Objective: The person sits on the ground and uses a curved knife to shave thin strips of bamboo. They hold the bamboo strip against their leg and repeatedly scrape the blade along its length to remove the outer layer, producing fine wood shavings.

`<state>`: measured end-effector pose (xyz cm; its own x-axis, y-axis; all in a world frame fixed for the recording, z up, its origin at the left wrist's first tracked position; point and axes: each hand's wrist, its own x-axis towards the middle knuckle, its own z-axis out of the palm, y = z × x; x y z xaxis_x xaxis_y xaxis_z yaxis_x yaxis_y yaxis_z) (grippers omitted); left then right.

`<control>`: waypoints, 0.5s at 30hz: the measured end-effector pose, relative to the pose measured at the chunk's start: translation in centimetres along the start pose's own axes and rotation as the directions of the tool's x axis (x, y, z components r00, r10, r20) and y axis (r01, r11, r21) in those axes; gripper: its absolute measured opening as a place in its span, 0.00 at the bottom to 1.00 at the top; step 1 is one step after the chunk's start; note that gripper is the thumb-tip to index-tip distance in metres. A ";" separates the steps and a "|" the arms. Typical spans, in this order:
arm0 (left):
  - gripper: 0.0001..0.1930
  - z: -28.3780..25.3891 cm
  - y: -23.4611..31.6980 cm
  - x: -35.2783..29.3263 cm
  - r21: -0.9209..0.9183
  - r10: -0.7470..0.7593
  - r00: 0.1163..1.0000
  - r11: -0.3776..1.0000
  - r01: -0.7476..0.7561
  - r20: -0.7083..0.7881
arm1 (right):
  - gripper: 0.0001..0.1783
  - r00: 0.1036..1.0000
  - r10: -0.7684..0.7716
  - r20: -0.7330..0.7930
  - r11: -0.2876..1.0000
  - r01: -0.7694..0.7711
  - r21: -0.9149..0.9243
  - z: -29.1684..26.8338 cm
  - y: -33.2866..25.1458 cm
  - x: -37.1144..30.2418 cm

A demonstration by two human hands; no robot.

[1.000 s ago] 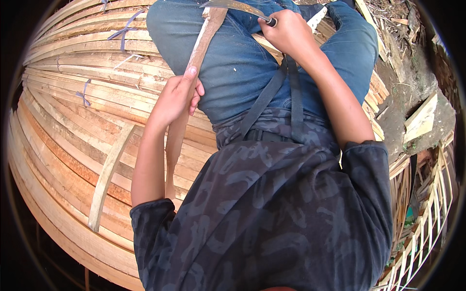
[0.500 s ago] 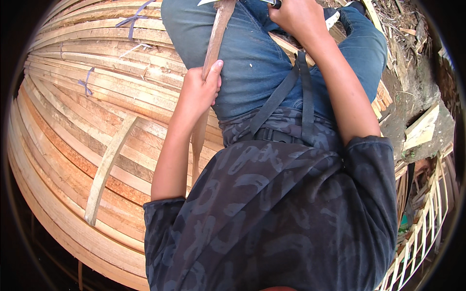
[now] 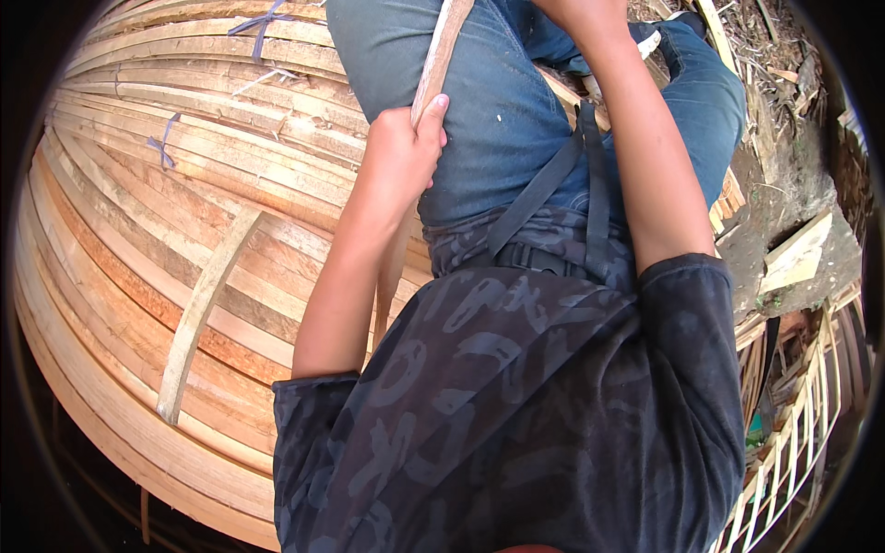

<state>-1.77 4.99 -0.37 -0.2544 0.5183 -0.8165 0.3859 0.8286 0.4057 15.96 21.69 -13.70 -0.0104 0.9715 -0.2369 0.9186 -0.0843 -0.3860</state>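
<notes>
My left hand (image 3: 406, 152) is closed around a long wooden strip (image 3: 441, 55), thumb laid along its face. The strip slants up across the thigh of my blue jeans (image 3: 387, 55) and runs past the upper edge of the view. Its lower part (image 3: 392, 267) passes behind my left forearm, down beside my dark shirt. My right hand (image 3: 583, 17) is at the upper edge, right of the strip, with its fingers cut off by the picture's edge. Whatever it holds is out of sight; no blade shows now.
Stacked wooden slats (image 3: 184, 295), some bundled with purple ties (image 3: 261, 28), spread out at the left. A short curved slat (image 3: 207, 313) lies across them. Wood scraps (image 3: 797, 253) litter the ground at the right, near a slatted wooden frame (image 3: 793, 452).
My right hand has moved up, partly out of view, and the knife it gripped has left the picture. My left hand and the strip appear slightly farther right and higher.
</notes>
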 end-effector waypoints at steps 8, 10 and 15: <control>0.28 -0.3 -1.6 0.9 0.082 0.093 0.995 0.992 -0.096 0.038 | 0.19 0.998 -0.017 -0.060 0.999 0.015 -0.037 -2.3 3.7 2.0; 0.28 -0.5 -1.3 0.8 0.037 0.051 0.996 0.998 -0.054 0.074 | 0.21 0.996 0.059 0.062 0.987 -0.067 0.146 -2.1 2.9 0.0; 0.28 -0.5 -0.8 0.7 -0.028 0.006 0.994 1.000 -0.003 0.111 | 0.17 0.954 -0.059 0.295 0.921 -0.062 0.385 -1.2 -0.8 -5.8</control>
<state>-2.71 4.78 -1.05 -0.1523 0.4969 -0.8543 0.3620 0.8324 0.4196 15.72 16.40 -10.98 -0.1803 0.8663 -0.4659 0.6944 -0.2234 -0.6841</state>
